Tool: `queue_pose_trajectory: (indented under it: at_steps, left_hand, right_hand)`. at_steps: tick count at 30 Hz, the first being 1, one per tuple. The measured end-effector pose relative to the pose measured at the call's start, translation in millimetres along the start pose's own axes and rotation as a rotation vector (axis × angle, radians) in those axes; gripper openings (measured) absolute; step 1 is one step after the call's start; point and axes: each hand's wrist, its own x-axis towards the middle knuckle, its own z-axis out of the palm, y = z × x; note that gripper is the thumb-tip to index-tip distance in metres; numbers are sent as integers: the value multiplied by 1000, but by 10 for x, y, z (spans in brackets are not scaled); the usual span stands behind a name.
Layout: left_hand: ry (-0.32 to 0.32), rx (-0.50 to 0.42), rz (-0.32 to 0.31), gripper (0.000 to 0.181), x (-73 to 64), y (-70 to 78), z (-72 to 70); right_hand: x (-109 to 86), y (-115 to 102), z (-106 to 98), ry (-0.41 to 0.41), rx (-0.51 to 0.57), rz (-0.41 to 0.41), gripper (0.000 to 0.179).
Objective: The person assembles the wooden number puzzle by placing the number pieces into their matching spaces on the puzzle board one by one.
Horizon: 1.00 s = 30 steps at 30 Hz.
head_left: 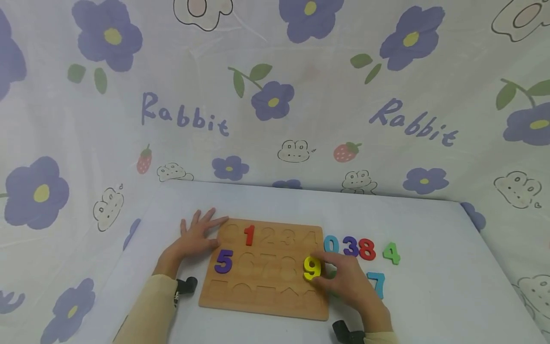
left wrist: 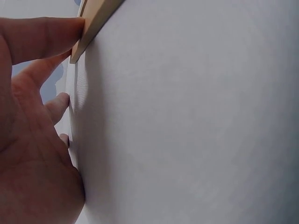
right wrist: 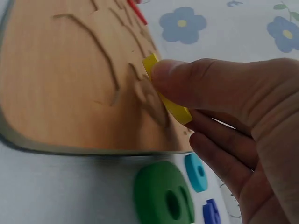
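A wooden number board [head_left: 258, 301] lies on the white table, with a red 1 [head_left: 249, 235] and a purple 5 [head_left: 224, 261] in its recesses. My left hand [head_left: 195, 239] rests at the board's left edge, fingers spread; in the left wrist view its thumb touches the board's side [left wrist: 96, 25]. Between thumb and fingers my right hand [head_left: 348, 277] pinches a yellow 9 [head_left: 312, 268] over the right end of the middle row. The right wrist view shows that yellow piece [right wrist: 175, 111] tilted above the wood, with a recess beneath it.
Right of the board lie a light blue 0 [head_left: 331, 244], a purple 3 [head_left: 350, 246], a red 8 [head_left: 367, 249], a green 4 [head_left: 391, 253] and a blue 7 [head_left: 376, 284]. A green number [right wrist: 159, 193] lies under the right hand. Behind the table hangs a flowered cloth [head_left: 318, 71].
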Motion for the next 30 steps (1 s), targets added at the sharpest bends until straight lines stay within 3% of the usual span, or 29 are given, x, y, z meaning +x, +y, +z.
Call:
queue_pose_trajectory:
  at_steps: [17, 21, 30]
  left_hand:
    - [7, -21, -1, 72, 0, -29, 23]
    - [9, -20, -1, 73, 8, -48, 36]
    - [9, -12, 4, 73, 1, -37, 29]
  right_hand:
    - [-20, 0, 91, -3, -50, 13, 62]
    - [-98, 23, -43, 41, -45, -11, 64]
    - [-316, 137, -546, 119, -48, -98, 63]
